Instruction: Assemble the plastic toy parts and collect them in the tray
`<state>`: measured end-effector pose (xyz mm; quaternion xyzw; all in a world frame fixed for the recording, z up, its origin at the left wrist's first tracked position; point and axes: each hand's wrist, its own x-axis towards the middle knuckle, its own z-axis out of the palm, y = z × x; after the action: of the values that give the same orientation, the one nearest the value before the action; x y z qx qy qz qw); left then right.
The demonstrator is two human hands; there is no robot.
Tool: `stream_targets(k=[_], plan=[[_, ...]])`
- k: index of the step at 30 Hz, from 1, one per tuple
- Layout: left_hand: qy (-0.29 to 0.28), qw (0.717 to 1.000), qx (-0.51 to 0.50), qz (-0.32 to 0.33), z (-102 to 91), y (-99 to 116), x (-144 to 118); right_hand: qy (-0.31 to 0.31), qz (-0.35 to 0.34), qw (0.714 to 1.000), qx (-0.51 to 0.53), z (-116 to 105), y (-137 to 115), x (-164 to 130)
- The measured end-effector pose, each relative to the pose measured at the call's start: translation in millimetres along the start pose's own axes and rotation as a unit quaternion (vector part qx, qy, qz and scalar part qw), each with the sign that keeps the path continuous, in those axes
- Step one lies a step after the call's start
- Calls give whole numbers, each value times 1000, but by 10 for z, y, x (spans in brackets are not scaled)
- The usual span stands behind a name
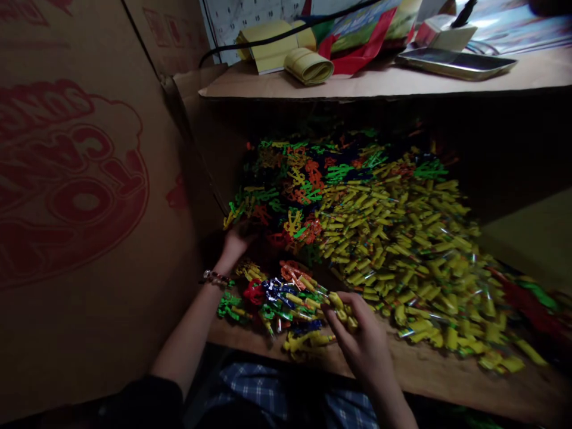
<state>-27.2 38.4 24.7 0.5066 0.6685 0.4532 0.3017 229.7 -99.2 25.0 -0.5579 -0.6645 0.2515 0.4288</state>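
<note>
My right hand (364, 333) is closed around several small yellow-wrapped clear tubes (337, 302), at the front of the wooden table (415, 369). Left of it lies a small heap of tubes mixed with plastic figures in red, blue, green, orange and yellow, among them a red figure (254, 292). My left hand (236, 241) reaches to the edge of a pile of coloured plastic figures (295, 223); its fingers are lost in shadow, so what they touch is hidden. A large pile of yellow-wrapped tubes (397, 238) spreads to the right of the figures.
A big cardboard box (89, 208) walls off the left side. Above the piles runs a cardboard-covered shelf (379, 86) with a roll of yellow paper (308, 65), a metal tray (456, 64), a red-edged bag (361, 39) and a black cable (277, 43).
</note>
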Motion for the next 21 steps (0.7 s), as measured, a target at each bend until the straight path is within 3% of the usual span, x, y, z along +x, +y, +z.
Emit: stream_targets(k=[4, 7, 9, 14, 17, 21], plan=[[-88, 987, -123, -54, -48, 263, -457, -51, 113, 986, 115, -59, -118, 79], [-184, 936, -270, -131, 30, 458, -819, -65, 172, 966, 184, -19, -214, 100], [-203, 915, -312, -154, 114, 547, -993, -37, 180, 963, 198, 19, -281, 97], [-190, 916, -315, -162, 264, 631, -1186, 30, 140, 980, 138, 25, -386, 68], [-203, 922, -297, -146, 272, 641, -1233, 73, 55, 994, 56, -13, -370, 50], [-194, 940, -253, -122, 231, 687, -1290, 115, -31, 992, -31, -29, -331, 24]])
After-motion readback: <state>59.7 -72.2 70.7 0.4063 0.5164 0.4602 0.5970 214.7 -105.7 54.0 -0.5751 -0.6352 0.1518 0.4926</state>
